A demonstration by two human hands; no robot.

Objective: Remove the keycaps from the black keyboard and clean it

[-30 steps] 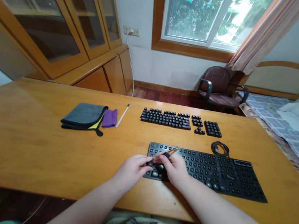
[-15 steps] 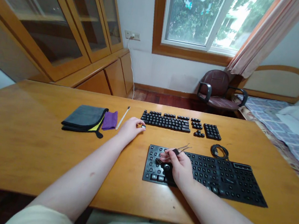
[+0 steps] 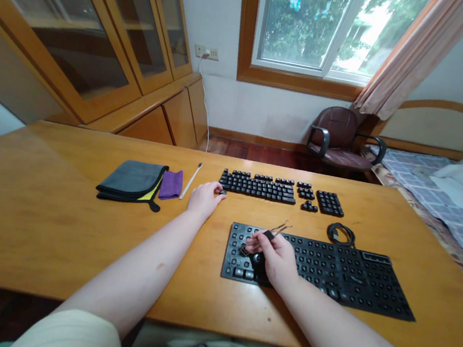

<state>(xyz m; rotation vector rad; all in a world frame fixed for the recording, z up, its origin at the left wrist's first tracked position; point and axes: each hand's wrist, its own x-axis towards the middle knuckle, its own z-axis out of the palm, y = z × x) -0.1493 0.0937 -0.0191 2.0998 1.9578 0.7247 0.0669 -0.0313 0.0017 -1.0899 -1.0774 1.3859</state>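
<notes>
My left hand (image 3: 206, 197) pinches a small black keycap (image 3: 223, 193) at the lower left end of the rows of loose keycaps (image 3: 259, 187). My right hand (image 3: 278, 255) is closed around a wire keycap puller (image 3: 268, 235), whose thin prongs point up and away from me. That hand is over the left half of a black keyboard base (image 3: 317, 265), where most key positions are bare switches. A few keycaps (image 3: 243, 274) remain on the base's near row. Part of the base is hidden under my right hand.
A folded grey cloth (image 3: 132, 178), a purple cloth (image 3: 171, 184) and a thin white brush (image 3: 190, 181) lie left of the keycaps. A coiled black cable (image 3: 341, 235) rests behind the base. Beyond the wooden table (image 3: 59, 231) stands an office chair (image 3: 337, 138).
My left hand has lowered slightly, bringing the keycap down beside the rows with its top now facing up. My right hand stays over the base with the puller.
</notes>
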